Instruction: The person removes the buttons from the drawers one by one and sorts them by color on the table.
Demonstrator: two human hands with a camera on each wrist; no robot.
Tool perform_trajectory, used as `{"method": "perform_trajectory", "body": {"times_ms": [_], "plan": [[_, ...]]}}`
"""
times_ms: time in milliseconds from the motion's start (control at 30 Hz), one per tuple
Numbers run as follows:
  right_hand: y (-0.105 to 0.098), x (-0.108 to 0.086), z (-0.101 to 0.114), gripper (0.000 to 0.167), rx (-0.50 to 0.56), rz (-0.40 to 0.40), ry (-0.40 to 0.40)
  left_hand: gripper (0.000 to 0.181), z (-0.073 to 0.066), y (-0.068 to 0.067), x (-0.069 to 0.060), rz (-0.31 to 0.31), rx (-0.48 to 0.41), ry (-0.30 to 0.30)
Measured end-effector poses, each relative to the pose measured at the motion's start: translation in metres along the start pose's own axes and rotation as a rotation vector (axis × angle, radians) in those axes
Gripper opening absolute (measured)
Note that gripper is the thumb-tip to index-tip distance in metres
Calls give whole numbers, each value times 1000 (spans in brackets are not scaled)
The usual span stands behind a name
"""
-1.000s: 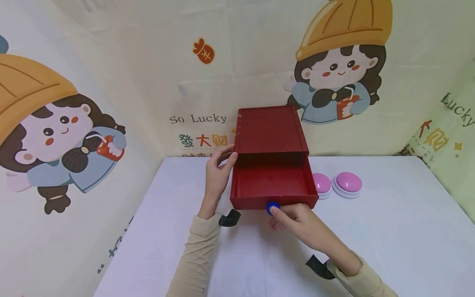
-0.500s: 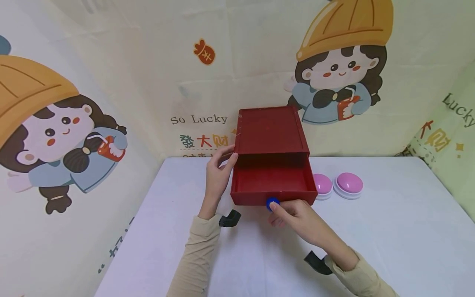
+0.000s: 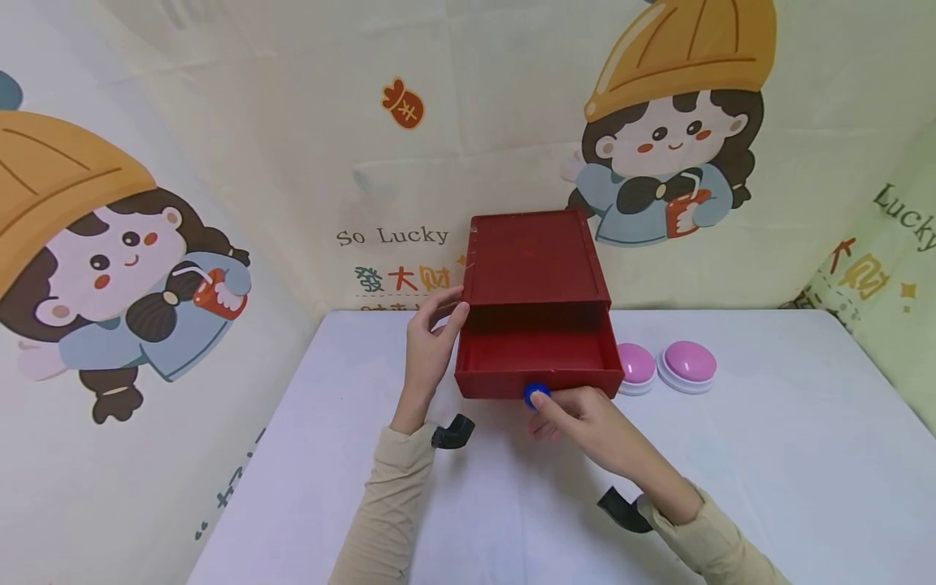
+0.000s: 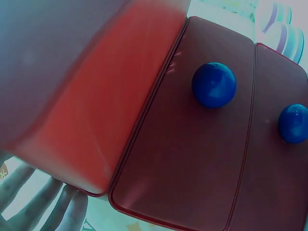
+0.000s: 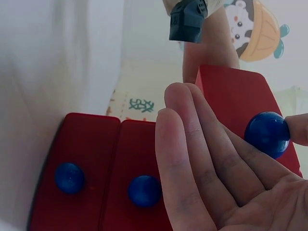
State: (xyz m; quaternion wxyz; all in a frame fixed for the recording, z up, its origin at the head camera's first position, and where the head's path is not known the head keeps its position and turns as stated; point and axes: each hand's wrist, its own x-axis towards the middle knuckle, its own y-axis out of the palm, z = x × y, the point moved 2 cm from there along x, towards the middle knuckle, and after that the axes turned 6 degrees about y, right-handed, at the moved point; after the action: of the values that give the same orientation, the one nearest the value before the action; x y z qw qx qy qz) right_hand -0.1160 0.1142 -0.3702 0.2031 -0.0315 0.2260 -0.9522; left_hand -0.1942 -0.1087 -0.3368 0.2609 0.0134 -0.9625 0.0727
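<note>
A red drawer cabinet [image 3: 537, 258] stands on the table with its top drawer [image 3: 490, 385] partly pulled out. Nothing lies in the visible part of that drawer. My right hand [image 3: 595, 431] pinches the drawer's round blue knob [image 5: 266, 134] between thumb and index finger; the other fingers stretch out below it. Against the cabinet's left side rests my left hand [image 3: 427, 349], its fingers extended and the thumb near the front edge. Below, in the left wrist view, two closed drawers each carry a blue knob [image 4: 214, 84].
Two pink domed buttons on white bases, a nearer-in button [image 3: 636, 363] and an outer button [image 3: 689, 361], sit right of the cabinet. A patterned cloth [image 3: 292, 162] hangs behind and beside the white table [image 3: 768, 455].
My right hand has pushed the top drawer some way back into the cabinet, keeping its pinch on the knob. The left hand has stayed in place at the cabinet's side.
</note>
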Motion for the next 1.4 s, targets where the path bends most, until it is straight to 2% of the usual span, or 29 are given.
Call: {"method": "perform_trajectory", "body": {"times_ms": [500, 733, 767, 1200, 1400], "plan": [[-5, 7, 1, 37, -2, -2, -13, 36, 2, 0, 1, 5, -6, -3], [-6, 11, 1, 37, 5, 2, -11, 40, 33, 0, 6, 6, 0, -7], [-7, 11, 1, 38, 5, 2, -11, 40, 34, 0, 6, 4, 2, -6], [-10, 20, -1, 38, 18, 0, -14, 35, 35, -1, 5, -13, 38, 49], [-11, 24, -2, 37, 27, 1, -15, 34, 34, -2, 4, -10, 33, 39]]}}
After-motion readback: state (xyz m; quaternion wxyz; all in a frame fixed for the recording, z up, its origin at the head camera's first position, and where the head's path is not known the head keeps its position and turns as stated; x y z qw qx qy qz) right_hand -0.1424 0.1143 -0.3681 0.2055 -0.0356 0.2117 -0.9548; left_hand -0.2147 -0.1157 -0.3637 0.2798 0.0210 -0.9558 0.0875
